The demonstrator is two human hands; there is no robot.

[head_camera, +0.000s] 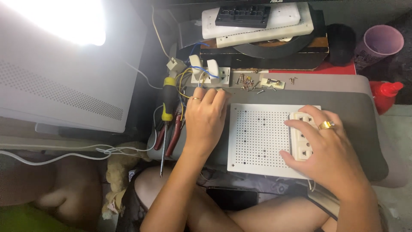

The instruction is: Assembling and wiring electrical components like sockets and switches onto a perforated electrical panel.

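Socket strip (301,138) is pinned on the board (257,137) by the flat, open-fingered right hand (330,154). Left hand (205,118) fingers are curled at the wired parts (206,73); grip can't be told. Loose screws (248,82) could be scattered if the wires are snagged.

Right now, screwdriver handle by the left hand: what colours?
Yellow and black, seen in the head view: the screwdriver lies just left of the left hand.

R hand (328,148) on white socket strip (300,139) atop perforated board (255,137); L hand (206,118) by wired parts (206,71).

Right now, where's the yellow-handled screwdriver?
Head view, left of the person's left hand: the screwdriver lies at the grey mat's left edge, beside red-handled pliers.
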